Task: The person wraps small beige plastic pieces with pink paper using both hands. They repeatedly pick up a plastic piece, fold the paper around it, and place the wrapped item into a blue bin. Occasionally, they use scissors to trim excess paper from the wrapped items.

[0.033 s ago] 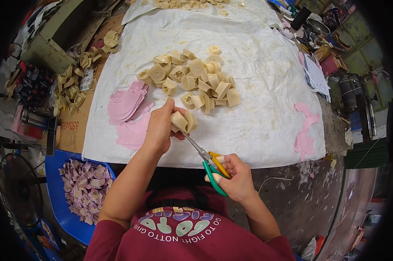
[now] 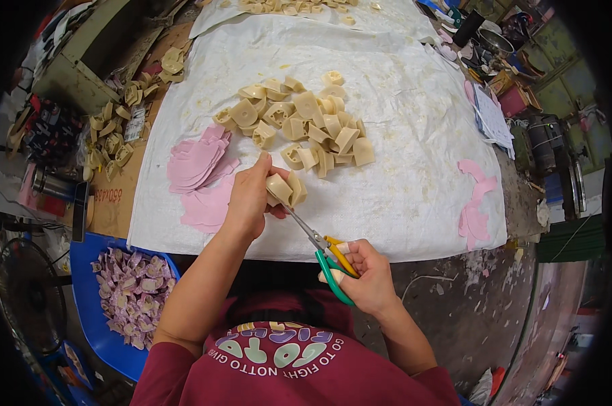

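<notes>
Beige molded pieces (image 2: 287,190) sit over the white sheet (image 2: 407,189), gripped by your left hand's (image 2: 250,196) curled fingers, while your right hand (image 2: 370,277) wraps the part-spread scissors (image 2: 318,239), so trimming seems in hand, calling next for steady pieces and fingertips clear.

I see scissors (image 2: 319,241), one handle green, the other yellow, gripped in the right hand (image 2: 370,277), steel blades slanting up and leftward. They reach the near edge of glossy beige molded pieces (image 2: 279,187), curved and bunched in the left hand (image 2: 248,199); from here I can't confirm contact.
</notes>
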A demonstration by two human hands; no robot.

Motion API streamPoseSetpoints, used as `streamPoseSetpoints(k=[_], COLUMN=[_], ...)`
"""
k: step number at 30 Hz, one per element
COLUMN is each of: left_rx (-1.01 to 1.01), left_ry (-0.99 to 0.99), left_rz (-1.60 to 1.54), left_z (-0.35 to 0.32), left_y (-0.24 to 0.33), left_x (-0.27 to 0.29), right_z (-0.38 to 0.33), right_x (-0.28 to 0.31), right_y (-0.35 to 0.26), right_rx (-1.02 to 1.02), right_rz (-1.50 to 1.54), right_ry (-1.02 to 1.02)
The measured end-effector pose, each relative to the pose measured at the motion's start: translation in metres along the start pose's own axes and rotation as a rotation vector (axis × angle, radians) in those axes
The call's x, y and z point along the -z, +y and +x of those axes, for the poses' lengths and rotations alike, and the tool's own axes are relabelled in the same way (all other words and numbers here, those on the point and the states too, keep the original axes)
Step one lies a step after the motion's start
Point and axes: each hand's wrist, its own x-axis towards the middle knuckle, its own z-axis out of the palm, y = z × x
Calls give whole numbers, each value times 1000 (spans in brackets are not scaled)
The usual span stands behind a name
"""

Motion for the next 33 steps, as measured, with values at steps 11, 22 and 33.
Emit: streamPoseSetpoints(k=[11, 22, 33], left_rx=[-152, -893, -1018], left_ry=[28, 189, 204], left_rz=[32, 723, 1104], left_z=[6, 14, 17], left_y=[-13, -52, -36], left_x=[-14, -11, -39], right_z=[14, 31, 6], right_x=[2, 13, 48], right_y=[25, 18, 12], right_rx=[-351, -280, -97], right_rz=[710, 983, 436], right_ry=[-156, 122, 357])
